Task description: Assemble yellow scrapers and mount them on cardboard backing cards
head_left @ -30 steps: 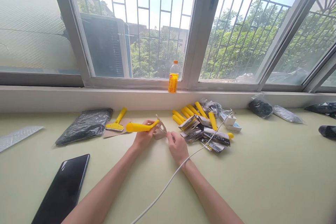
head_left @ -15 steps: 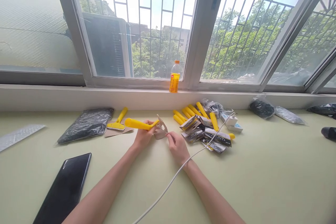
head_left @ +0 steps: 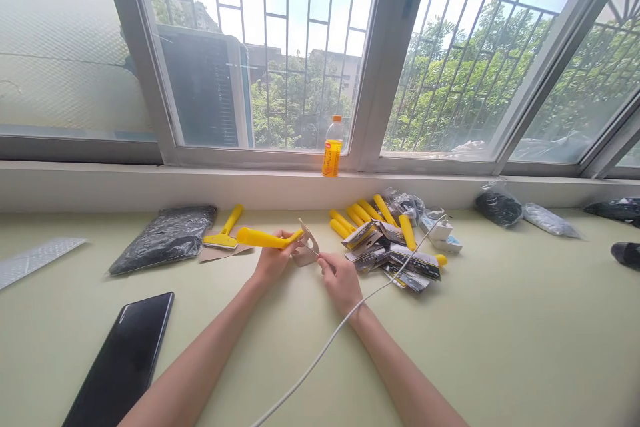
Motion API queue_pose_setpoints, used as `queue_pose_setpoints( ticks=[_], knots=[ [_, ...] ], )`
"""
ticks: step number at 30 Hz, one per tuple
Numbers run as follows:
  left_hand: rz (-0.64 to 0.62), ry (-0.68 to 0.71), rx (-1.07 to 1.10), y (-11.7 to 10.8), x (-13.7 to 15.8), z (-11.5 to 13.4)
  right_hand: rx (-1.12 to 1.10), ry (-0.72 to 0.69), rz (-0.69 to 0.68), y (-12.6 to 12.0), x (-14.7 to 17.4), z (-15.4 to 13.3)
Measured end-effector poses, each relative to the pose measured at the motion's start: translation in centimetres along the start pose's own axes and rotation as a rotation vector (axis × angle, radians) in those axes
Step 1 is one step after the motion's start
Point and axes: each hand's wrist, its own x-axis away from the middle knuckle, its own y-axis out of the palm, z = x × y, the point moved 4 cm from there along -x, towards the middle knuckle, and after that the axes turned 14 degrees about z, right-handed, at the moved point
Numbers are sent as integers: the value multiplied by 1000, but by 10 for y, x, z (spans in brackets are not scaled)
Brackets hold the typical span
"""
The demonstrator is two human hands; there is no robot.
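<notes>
My left hand [head_left: 273, 263] is wrapped round a yellow scraper [head_left: 260, 237], whose handle points left and whose head faces my right hand. A bent piece of brown cardboard [head_left: 311, 240] stands at the head, partly hidden behind my fingers. My right hand [head_left: 341, 280] pinches a thin metal rod [head_left: 311, 249] that reaches to the scraper's head; its grip end is hidden in my fingers. Left of my hands, a second yellow scraper [head_left: 221, 240] rests on a flat brown card [head_left: 240, 253].
Several yellow-handled scrapers with black card sleeves [head_left: 414, 261] lie heaped at right. A white cable [head_left: 320, 355] arches over my right wrist from a charger [head_left: 441, 230]. A phone [head_left: 120, 360] and a black plastic-wrapped packet [head_left: 165, 240] lie left. An orange drink bottle [head_left: 332, 155] stands on the sill.
</notes>
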Motion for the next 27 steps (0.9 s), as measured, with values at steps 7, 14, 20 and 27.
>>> queue_pose_setpoints(
  ticks=[7, 14, 20, 27],
  knots=[
    [-11, -8, -2, 2, 0, 0, -15, 21, 46, 0, 0, 9],
    [-20, -12, -25, 3, 3, 6, -47, 39, 118, -4, -2, 8],
    [-29, -3, -1, 4, 2, 5, -35, 116, 66, 2, -1, 7],
    [-11, 13, -73, 2, 4, 11, 76, 105, 34, 4, -1, 1]
  ],
)
